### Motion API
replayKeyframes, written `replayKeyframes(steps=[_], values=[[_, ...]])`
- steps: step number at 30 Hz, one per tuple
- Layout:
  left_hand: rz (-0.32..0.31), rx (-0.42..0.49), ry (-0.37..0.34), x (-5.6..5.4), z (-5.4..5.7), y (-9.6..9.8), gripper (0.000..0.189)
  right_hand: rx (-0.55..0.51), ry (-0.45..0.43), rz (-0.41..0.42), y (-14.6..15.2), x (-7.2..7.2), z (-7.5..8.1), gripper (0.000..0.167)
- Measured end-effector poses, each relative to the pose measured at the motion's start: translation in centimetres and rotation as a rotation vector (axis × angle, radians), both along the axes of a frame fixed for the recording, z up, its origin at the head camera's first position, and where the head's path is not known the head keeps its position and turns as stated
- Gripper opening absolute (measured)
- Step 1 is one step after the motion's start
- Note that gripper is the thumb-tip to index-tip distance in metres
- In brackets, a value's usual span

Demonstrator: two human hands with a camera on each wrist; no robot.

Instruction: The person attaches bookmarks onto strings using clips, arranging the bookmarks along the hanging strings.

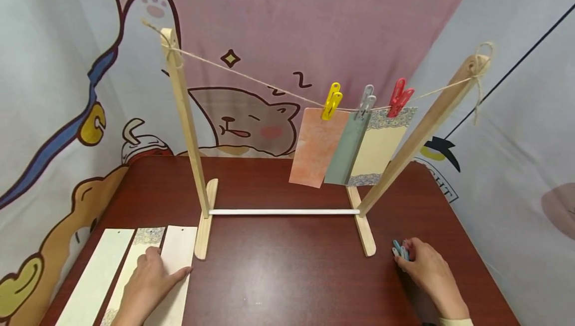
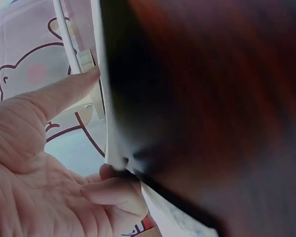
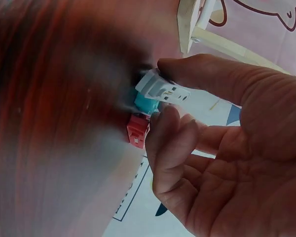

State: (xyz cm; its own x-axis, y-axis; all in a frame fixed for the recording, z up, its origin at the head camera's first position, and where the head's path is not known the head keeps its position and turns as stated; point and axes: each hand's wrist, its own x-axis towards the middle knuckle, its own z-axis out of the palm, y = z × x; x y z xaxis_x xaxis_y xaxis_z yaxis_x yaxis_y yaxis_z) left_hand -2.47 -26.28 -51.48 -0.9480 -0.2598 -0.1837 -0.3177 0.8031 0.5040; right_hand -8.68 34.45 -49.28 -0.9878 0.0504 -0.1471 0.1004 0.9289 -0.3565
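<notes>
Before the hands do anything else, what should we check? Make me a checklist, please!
1. Twine tied to the left post and right post: ok.
2. Hanging cards clipped on: ok. Yellow clothespin on the orange card, gray clothespin on the green card, red clothespin on the lace-patterned card.
3. Bare twine for more: ok, there's a long stretch left of the yellow clothespin.
4. White clothespin between the right hand's thumb and fingers: ok.
5. Left hand holding the rightmost paper strip firmly: cannot tell.
6. Rightmost paper strip clipped up: not ok, it's down at the table.
</notes>
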Motion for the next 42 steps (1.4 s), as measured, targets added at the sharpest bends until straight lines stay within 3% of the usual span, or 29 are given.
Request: replayKeyframes(steps=[7,11,16,23,26,30,35,38,40,42], values=[[-0.049,0.009,-0.003,0.0,-0.2,-0.4,0.064,0.044,0.047,0.008,-0.6,0.1,-0.1,0.026],[-0.063,-0.001,0.021,0.2,-0.7,-0.6,0.062,0.054,0.092,0.023,-0.8,0.3,-0.3,0.022],[-0.075,0.024,0.011,0.1,-0.2,-0.3,0.061,0.029,0.134,0.042,-0.6,0.1,-0.6,0.022],[-0.079,0.03,-0.031,0.2,0.2,-0.4,0.061,-0.04,0.1,-0.016,-0.3,0.1,-0.8,0.027],[-0.075,0.031,-0.03,0.0,-0.5,-0.6,0.062,-0.05,0.127,-0.036,-0.4,0.3,-0.7,0.027],[-0.08,0.004,0.035,0.0,-2.9,-1.6,0.062,-0.052,0.151,-0.066,-0.6,0.5,-0.4,0.024],[-0.118,-0.025,0.116,-0.3,-6.1,-3.4,0.047,-0.089,0.151,-0.105,-0.8,0.8,-0.1,0.025],[-0.121,0.0,0.122,-0.7,-6.8,-4.0,0.036,-0.11,0.151,-0.104,-0.8,0.9,0.0,0.026],[-0.112,0.002,0.147,-0.7,-6.6,-3.8,0.03,-0.128,0.152,-0.1,-0.8,0.9,0.0,0.027],[-0.109,0.033,0.149,-0.7,-5.7,-3.4,0.027,-0.156,0.157,-0.093,-0.8,0.9,0.1,0.029]])
